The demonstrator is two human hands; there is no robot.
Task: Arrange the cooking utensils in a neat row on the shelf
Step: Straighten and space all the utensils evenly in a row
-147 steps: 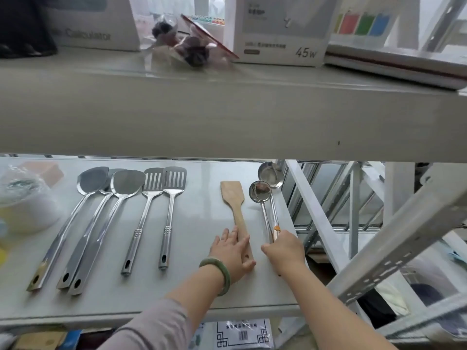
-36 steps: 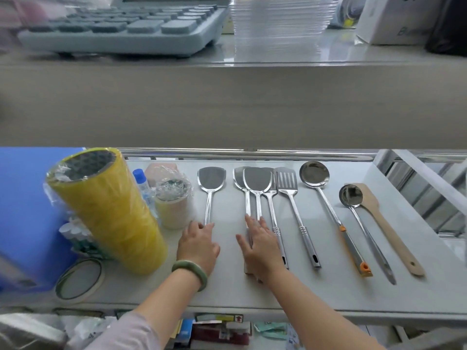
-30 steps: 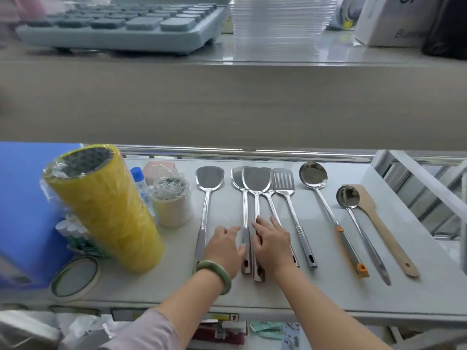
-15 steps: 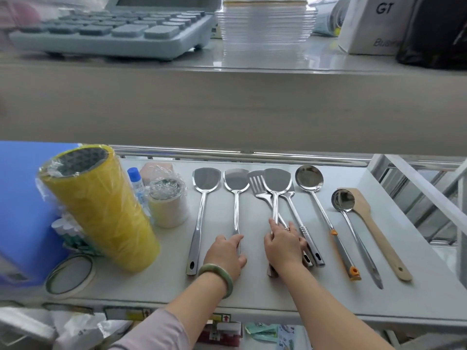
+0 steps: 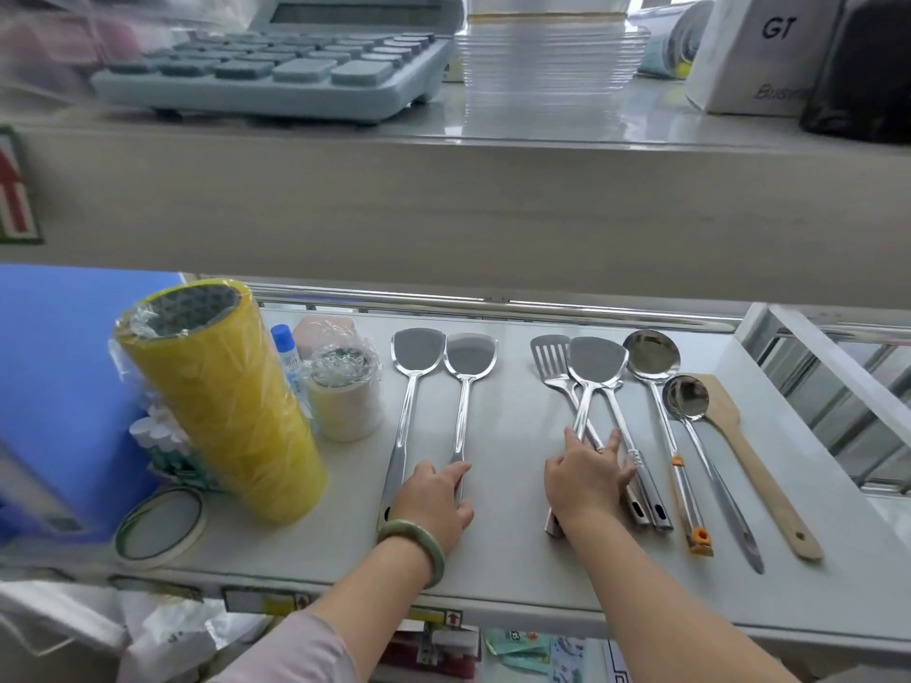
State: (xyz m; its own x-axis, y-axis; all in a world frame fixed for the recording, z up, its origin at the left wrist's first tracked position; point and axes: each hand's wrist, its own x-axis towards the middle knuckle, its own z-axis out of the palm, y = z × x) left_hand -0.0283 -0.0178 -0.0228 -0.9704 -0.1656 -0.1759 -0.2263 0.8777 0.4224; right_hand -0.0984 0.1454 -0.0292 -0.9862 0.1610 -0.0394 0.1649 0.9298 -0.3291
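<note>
polished steel turners lie on the smooth white shelf (image 5: 517,574). left hand (image 5: 434,500) rests curled fingers over one flat turner (image 5: 466,382), its handle thin. right hand (image 5: 584,480) presses spread fingers on crossed handles of another turner (image 5: 594,362) and a slotted spatula (image 5: 549,357).

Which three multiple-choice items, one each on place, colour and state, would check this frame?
1. Where does the wooden spatula lie in the row of utensils?
A. far right end
B. far left end
C. the middle

2. What colour is the big tape roll?
A. red
B. yellow
C. black

3. How does the turner under the right hand lie?
A. standing upright
B. parallel to its neighbours and apart from them
C. crossed over the handle of the slotted turner

Key:
1 A, since nothing lies to the right of it on the shelf.
2 B, since its wrapped side is plainly yellow.
3 C, since its handle slants left over the slotted turner's handle just ahead of the fingers.
</note>
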